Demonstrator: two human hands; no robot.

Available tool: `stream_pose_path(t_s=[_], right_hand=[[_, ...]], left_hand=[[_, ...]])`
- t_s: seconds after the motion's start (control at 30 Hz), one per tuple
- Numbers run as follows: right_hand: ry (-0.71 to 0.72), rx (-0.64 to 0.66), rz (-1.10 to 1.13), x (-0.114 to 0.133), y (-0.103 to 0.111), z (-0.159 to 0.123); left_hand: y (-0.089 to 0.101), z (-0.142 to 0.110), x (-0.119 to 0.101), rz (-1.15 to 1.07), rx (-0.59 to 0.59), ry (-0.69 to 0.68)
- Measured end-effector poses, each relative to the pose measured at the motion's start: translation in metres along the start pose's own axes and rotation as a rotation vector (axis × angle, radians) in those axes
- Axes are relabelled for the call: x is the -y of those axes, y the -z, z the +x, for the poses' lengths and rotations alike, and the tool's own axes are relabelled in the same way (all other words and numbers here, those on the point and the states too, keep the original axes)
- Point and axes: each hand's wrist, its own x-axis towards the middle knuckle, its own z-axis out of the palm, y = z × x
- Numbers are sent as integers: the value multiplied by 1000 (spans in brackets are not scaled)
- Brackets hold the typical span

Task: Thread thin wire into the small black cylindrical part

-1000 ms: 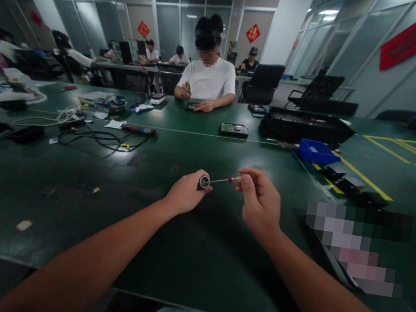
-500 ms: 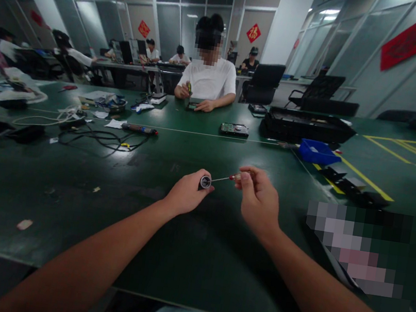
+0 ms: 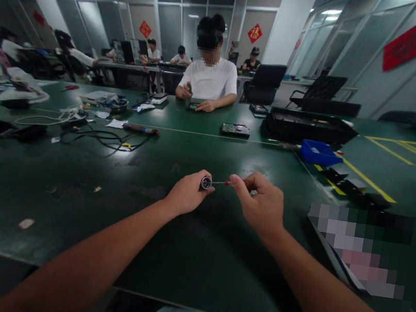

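My left hand (image 3: 188, 190) is closed around a small black cylindrical part (image 3: 206, 183), whose round silvery open end faces me and to the right. In my right hand (image 3: 259, 200) is a screwdriver (image 3: 227, 183) with a red collar; the fingers cover most of its handle. The thin shaft runs leftward from the collar to the open end of the cylinder. Whether the tip touches something inside is too small to tell. Both hands are above the green table (image 3: 184, 262), near its middle.
Beyond my hands lie a hard drive (image 3: 235, 129), a blue tray (image 3: 318, 152) and a long black housing (image 3: 310, 127). Black cables (image 3: 97, 137) and a dark tool (image 3: 140, 129) lie to the left. A blurred-out flat item (image 3: 357, 254) is at right. A co-worker (image 3: 209, 80) sits opposite.
My right hand has rolled and its fingers have shifted along the screwdriver, covering more of the handle. The shaft has become more level. My left hand still holds the cylinder in nearly the same place.
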Motion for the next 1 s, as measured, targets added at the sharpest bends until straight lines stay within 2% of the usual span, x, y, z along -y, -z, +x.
stream_pose_path(t_s=[0.13,0.43,0.7,0.87,1.0], right_hand=[[47,0,-103,-2,-1,-2],[112,50,-130,0,-1,-3],[221,241,-19,-2,1,-1],[109,313,-70,1,1,-1],[25,208,41,2,-3,-5]], left_hand=[[0,0,0,37,23,1],[0,-1,2,42,52,12],[0,0,1,31,42,16],[-1,0,0,24,29,27],[-1,0,1,4,33,19]])
